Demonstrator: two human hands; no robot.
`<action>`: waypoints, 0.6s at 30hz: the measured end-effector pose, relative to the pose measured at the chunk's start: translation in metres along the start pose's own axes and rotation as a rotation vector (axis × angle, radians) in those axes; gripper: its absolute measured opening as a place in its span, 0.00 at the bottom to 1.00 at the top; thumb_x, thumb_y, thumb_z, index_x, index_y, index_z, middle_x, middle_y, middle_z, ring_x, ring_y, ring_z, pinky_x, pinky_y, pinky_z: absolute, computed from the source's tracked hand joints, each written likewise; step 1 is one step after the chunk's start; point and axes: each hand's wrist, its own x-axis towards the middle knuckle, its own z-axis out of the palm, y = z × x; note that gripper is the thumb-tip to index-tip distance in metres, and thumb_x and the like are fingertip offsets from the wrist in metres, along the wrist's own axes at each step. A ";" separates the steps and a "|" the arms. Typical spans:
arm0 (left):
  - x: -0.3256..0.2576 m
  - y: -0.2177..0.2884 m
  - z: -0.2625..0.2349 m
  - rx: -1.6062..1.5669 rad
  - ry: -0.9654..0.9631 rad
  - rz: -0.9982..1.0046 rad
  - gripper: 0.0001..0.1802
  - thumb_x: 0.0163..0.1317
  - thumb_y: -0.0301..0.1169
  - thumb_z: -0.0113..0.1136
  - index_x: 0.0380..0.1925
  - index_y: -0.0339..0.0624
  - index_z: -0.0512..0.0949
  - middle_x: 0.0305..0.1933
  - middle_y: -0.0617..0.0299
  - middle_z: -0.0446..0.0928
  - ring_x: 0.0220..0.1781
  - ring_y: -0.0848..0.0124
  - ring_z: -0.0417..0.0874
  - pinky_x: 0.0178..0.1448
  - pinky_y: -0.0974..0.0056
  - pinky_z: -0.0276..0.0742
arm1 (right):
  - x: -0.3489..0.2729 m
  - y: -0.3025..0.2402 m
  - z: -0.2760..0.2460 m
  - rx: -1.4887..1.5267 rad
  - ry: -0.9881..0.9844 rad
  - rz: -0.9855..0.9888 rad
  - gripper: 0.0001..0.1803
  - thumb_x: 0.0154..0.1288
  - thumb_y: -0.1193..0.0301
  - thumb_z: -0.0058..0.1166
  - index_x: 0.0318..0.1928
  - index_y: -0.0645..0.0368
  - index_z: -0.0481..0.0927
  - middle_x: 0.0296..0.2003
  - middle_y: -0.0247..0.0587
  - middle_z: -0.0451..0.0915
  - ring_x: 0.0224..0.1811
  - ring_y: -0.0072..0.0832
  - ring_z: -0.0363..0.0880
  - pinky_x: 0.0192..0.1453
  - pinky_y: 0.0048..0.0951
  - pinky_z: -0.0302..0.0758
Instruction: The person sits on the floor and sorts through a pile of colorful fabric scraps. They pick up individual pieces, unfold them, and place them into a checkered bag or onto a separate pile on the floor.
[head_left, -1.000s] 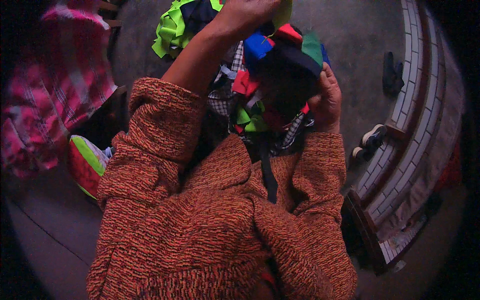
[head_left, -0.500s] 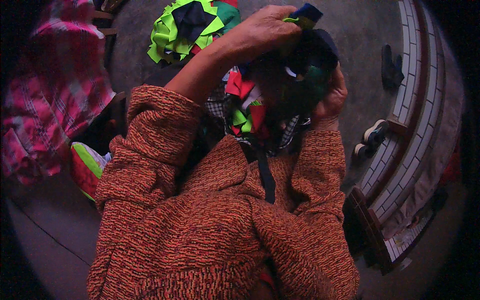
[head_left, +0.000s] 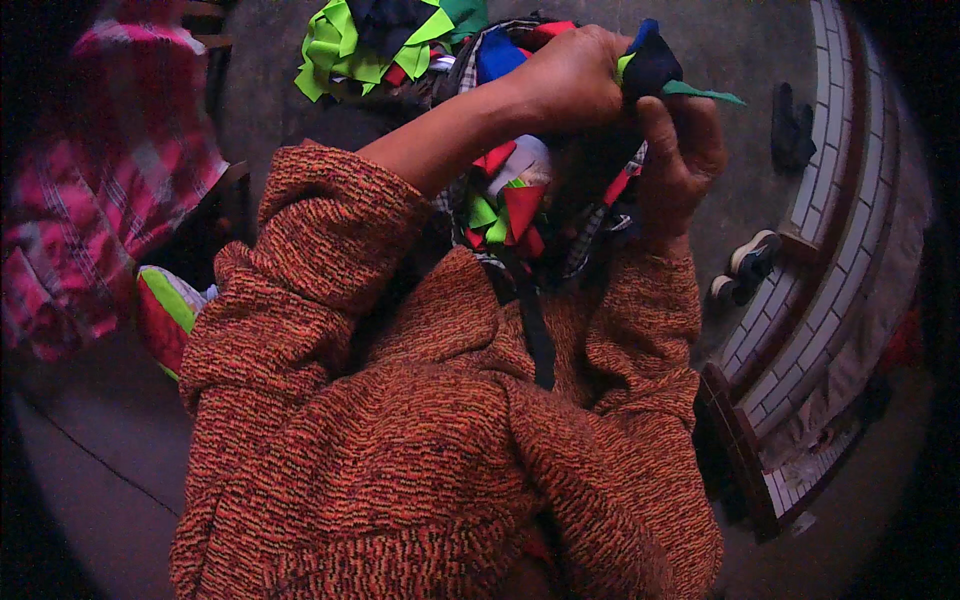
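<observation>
My left hand [head_left: 580, 78] is closed on a small wad of dark fabric scraps [head_left: 654, 66], with bits of blue and lime green at its edge. Against that wad my right hand [head_left: 684, 150] has its thumb and fingers bent together at the lower side. A thin green fabric strip [head_left: 705, 93] sticks out to the right over its fingertips. Below and between the forearms lie loose cloth scraps in red [head_left: 524, 208], lime green [head_left: 483, 212] and white [head_left: 528, 160]. A blue scrap [head_left: 497, 57] shows beyond my left wrist.
A heap of lime green and black scraps [head_left: 375, 42] lies on the floor ahead. Pink checked cloth [head_left: 120, 190] hangs at the left. On the right are a dark shoe-like item [head_left: 792, 128], a pair of shoes [head_left: 748, 265] and a tiled step [head_left: 800, 320].
Both hands have come closer together, shifted right. The large dark cloth between them has dropped from view, and the green strip now shows at the right fingers.
</observation>
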 end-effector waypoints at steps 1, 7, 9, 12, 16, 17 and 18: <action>-0.001 -0.001 0.000 0.011 0.011 0.019 0.16 0.43 0.27 0.64 0.36 0.38 0.76 0.33 0.56 0.79 0.37 0.64 0.79 0.43 0.63 0.74 | -0.001 -0.002 0.001 -0.089 -0.004 -0.034 0.05 0.55 0.77 0.58 0.33 0.61 0.75 0.31 0.33 0.77 0.33 0.18 0.73 0.39 0.20 0.70; -0.006 0.011 -0.022 -0.091 0.010 -0.188 0.14 0.47 0.21 0.60 0.37 0.38 0.76 0.37 0.61 0.78 0.42 0.73 0.76 0.46 0.64 0.73 | -0.003 0.010 -0.007 -0.162 0.103 -0.187 0.08 0.62 0.70 0.49 0.34 0.62 0.75 0.32 0.36 0.77 0.34 0.21 0.75 0.41 0.20 0.69; -0.008 0.012 -0.040 -0.079 0.028 -0.208 0.15 0.47 0.21 0.60 0.38 0.38 0.76 0.37 0.60 0.77 0.42 0.73 0.76 0.46 0.64 0.73 | -0.001 0.011 -0.009 -0.016 0.137 -0.090 0.10 0.63 0.68 0.48 0.35 0.62 0.76 0.36 0.41 0.78 0.37 0.25 0.76 0.43 0.22 0.71; -0.022 0.018 -0.063 -0.090 0.112 -0.240 0.15 0.47 0.21 0.60 0.38 0.38 0.75 0.38 0.60 0.77 0.43 0.73 0.75 0.47 0.63 0.73 | 0.003 0.012 -0.015 0.031 0.151 0.012 0.13 0.64 0.65 0.46 0.38 0.63 0.76 0.40 0.46 0.78 0.43 0.30 0.77 0.47 0.27 0.71; -0.039 0.018 -0.089 -0.144 0.272 -0.233 0.16 0.47 0.22 0.60 0.39 0.38 0.75 0.40 0.59 0.76 0.45 0.72 0.75 0.47 0.63 0.73 | 0.008 0.021 -0.020 0.165 0.016 0.130 0.17 0.61 0.65 0.51 0.47 0.62 0.72 0.46 0.47 0.75 0.50 0.32 0.74 0.52 0.32 0.70; -0.045 0.018 -0.095 -0.159 0.319 -0.228 0.16 0.47 0.22 0.60 0.39 0.38 0.75 0.40 0.59 0.76 0.45 0.72 0.75 0.47 0.63 0.73 | 0.009 0.024 -0.017 0.061 -0.065 0.106 0.21 0.59 0.64 0.54 0.50 0.60 0.70 0.48 0.47 0.74 0.50 0.32 0.73 0.53 0.32 0.70; -0.051 0.018 -0.100 -0.176 0.361 -0.224 0.16 0.47 0.22 0.60 0.39 0.38 0.75 0.40 0.58 0.76 0.45 0.72 0.74 0.48 0.62 0.73 | 0.009 0.028 -0.013 -0.043 -0.141 0.084 0.25 0.56 0.63 0.57 0.53 0.59 0.68 0.50 0.46 0.72 0.51 0.32 0.72 0.54 0.32 0.69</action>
